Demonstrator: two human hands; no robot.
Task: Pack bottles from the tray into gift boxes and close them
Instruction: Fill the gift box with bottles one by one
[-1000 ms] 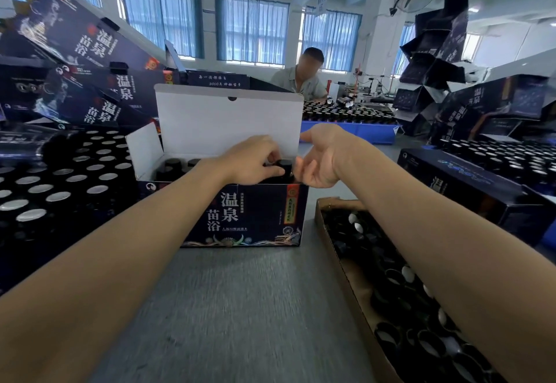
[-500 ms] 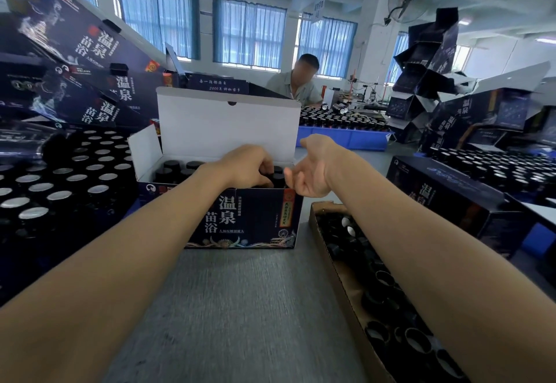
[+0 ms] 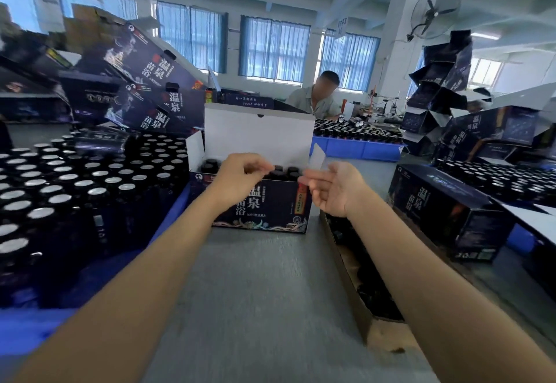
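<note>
While at the gift box (image 3: pixel 279 205) lettered 温泉苗浴, left hand (image 3: pixel 243 173) curled, hold unclear, right hand (image 3: pixel 335 188) loose-fingered.

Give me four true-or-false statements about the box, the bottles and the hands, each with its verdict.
1. The lid of the box stands open. True.
2. The box is empty. False: bottles stand inside it.
3. The right hand grips a bottle. False: it holds nothing, and its fingers are relaxed beside the box.
4. A blue tray of silver-capped bottles lies to the left of the box. True.
</note>
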